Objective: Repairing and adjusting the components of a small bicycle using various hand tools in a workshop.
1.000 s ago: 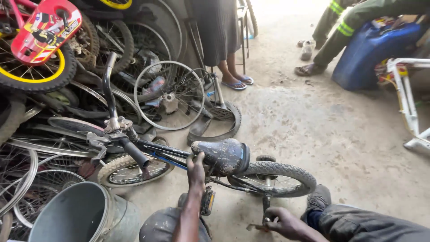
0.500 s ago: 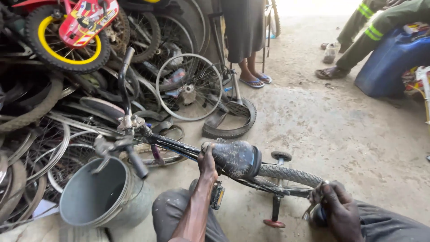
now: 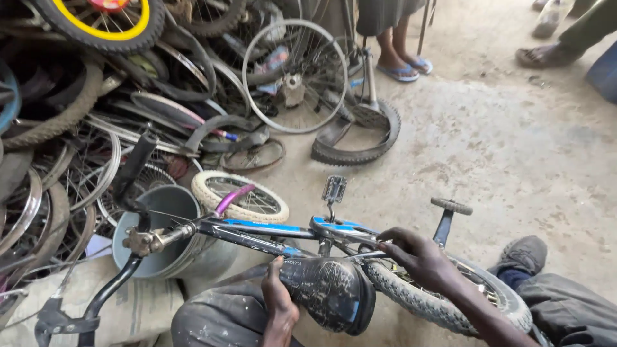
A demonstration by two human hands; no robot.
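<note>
A small black and blue child's bicycle (image 3: pixel 270 231) lies on its side across my lap. My left hand (image 3: pixel 277 302) grips the front of its worn black saddle (image 3: pixel 331 289). My right hand (image 3: pixel 421 257) rests on the frame just above the knobby rear tyre (image 3: pixel 411 299), fingers curled over the metal. A pedal (image 3: pixel 333 189) sticks up from the crank. The handlebar (image 3: pixel 132 177) with black grips points left, and a training wheel (image 3: pixel 451 206) stands behind my right hand.
A heap of bicycle rims, tyres and spoked wheels (image 3: pixel 96 115) fills the left. A grey bucket (image 3: pixel 164 231) and a small white-tyred wheel (image 3: pixel 241 196) sit just beyond the frame. A loose tyre (image 3: pixel 360 144) lies on the concrete floor. A person's sandalled feet (image 3: pixel 405 67) stand at the back.
The bicycle has tipped over toward me and now lies flatter. My right hand moved from the rear wheel up onto the frame. My left hand stays on the saddle.
</note>
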